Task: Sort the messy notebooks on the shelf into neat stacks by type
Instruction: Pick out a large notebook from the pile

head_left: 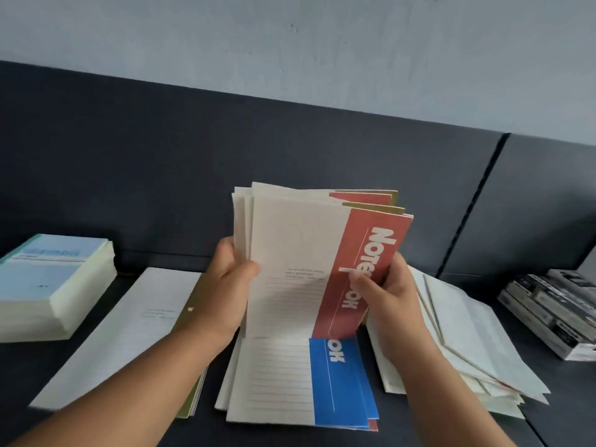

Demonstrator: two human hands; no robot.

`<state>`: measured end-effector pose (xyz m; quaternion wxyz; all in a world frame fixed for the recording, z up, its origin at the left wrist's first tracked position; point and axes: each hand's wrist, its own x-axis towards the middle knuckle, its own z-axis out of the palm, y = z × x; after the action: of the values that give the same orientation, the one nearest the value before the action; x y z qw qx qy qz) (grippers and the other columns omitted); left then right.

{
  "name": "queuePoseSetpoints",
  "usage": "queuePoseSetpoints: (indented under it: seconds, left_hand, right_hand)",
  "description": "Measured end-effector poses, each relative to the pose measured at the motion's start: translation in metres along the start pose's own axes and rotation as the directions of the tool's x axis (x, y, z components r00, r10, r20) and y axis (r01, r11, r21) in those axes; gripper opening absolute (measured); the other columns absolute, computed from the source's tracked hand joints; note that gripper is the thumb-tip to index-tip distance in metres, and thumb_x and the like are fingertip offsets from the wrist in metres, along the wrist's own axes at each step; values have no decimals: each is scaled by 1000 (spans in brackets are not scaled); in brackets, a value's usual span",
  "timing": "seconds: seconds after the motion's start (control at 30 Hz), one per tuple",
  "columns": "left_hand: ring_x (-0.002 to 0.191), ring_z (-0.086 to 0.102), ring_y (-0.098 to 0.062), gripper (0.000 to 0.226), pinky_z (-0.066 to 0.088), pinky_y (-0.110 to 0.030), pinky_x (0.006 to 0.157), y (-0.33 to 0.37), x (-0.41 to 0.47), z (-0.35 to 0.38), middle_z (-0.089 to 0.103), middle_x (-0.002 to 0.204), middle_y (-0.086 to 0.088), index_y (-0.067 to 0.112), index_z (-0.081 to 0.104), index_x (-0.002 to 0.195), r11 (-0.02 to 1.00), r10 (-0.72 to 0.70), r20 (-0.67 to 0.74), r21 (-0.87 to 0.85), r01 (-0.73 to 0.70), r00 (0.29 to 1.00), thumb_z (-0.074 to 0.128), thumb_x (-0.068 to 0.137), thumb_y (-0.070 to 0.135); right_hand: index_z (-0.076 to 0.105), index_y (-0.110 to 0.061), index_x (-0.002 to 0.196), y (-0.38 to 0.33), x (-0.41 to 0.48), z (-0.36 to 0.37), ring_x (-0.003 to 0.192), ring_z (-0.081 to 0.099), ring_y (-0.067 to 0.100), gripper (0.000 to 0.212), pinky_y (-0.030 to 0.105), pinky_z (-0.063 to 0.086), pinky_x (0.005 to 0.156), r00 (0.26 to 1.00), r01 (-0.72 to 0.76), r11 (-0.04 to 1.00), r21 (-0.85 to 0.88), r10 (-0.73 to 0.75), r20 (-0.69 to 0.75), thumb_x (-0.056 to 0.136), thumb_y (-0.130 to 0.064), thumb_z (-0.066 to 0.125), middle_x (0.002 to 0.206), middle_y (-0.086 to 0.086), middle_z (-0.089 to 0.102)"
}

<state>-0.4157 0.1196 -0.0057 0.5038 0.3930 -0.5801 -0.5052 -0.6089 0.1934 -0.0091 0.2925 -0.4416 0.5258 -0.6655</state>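
Dark shelf top (574, 398). Nearest us: blue-banded notebook (335, 382), flat on a small pile; we place everything from it. Just above it: held bundle (296, 240), upright, red band foremost (olive edges behind, so types look mixed). Left hand (225, 285) grips the bundle's pale edge, thumb across the cover; right hand (387, 295) pinches its red spine side. We judge it best to fan it, draw out strays, then tap edges square. Left of the blue-banded notebook: white notebook (135, 324), pale blue stack (48, 275) beyond. Right: loose heap (467, 330).
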Motion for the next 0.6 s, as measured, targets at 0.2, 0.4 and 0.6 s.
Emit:
queuePoseSetpoints:
  seconds: [0.2, 0.4, 0.6]
  left_hand:
    - [88, 65, -7, 50, 52, -24, 67, 4, -3, 16, 68, 94, 11, 25, 50, 116, 999, -13, 93, -41, 17, 996, 49, 66, 23]
    - [88, 59, -13, 46, 42, -27, 66, 4, 1, 20, 62, 95, 3, 17, 49, 111, 996, -64, 18, -53, 65, 998, 46, 65, 23]
    - [90, 60, -10, 29, 44, -24, 67, -2, 3, 18, 65, 101, 2, 15, 52, 117, 995, -98, 83, 29, 95, 992, 41, 94, 1]
  right_hand:
    - [45, -32, 131, 16, 5, 0, 105, 66, 14, 62, 31, 53, 81, 996, -68, 995, 69, 64, 58, 73, -23, 65, 115, -5, 68]
    - [53, -21, 121, 16, 14, -7, 100, 69, 21, 43, 31, 53, 76, 990, -121, 986, 117, 111, 90, 81, -9, 59, 109, 3, 71]
    - [52, -20, 123, 20, 17, -8, 102, 68, 16, 38, 31, 55, 81, 979, -157, 988, -8, 157, 129, 94, 3, 44, 113, 1, 69]
